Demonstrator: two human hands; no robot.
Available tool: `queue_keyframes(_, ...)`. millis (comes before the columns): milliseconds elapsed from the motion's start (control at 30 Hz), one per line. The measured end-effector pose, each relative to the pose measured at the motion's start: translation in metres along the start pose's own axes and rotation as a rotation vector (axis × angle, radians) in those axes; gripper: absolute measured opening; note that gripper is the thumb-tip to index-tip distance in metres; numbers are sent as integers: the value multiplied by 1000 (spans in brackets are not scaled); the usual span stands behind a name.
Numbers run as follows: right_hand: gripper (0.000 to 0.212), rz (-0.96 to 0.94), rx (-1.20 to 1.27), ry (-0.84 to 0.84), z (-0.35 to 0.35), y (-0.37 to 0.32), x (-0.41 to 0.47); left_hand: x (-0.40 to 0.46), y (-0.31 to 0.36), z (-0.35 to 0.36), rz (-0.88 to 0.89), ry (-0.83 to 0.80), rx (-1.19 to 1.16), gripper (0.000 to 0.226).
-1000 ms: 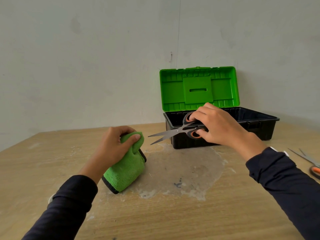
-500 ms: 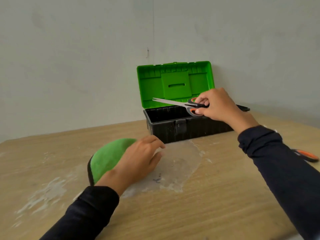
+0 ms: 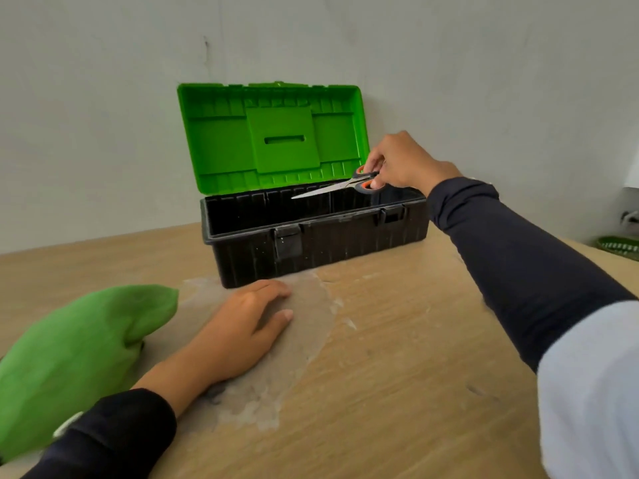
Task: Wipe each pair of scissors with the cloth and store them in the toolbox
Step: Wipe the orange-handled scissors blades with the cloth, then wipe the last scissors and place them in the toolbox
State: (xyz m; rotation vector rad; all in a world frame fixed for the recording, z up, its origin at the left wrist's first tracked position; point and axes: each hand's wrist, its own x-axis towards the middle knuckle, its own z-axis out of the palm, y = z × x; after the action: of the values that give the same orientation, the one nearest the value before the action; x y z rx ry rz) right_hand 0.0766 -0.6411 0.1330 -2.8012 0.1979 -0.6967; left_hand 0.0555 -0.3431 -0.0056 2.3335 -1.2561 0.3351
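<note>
I see the green cloth (image 3: pixel 79 354) lying at far left, my left hand (image 3: pixel 238 333) flat on the table (image 3: pixel 397 392). The black toolbox (image 3: pixel 311 236) stands open; my right hand (image 3: pixel 401 162) pinches grey-orange scissors (image 3: pixel 345 184) above it, blades closed.

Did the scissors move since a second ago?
Yes. The scissors, held by the right hand, went from in front of the toolbox up and over its open black tub, blades pointing left.

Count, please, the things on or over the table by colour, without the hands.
Green: 1, the cloth.
Green and black: 1, the toolbox.
Orange, grey and steel: 1, the scissors.
Total: 3.
</note>
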Motion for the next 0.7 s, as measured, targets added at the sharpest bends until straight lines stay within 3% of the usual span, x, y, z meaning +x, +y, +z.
queue_keyframes(300,14,123,-124,-283,45,58,44,3,-6,-2,-42,29,-77,50)
queue_keyframes(433,36,136,-201,-319,58,75,61,4,-8,-3,-38,37,-88,51)
queue_keyframes(700,35,89,-162,-345,65,75,62,5,-4,-5,-31,49,-96,46)
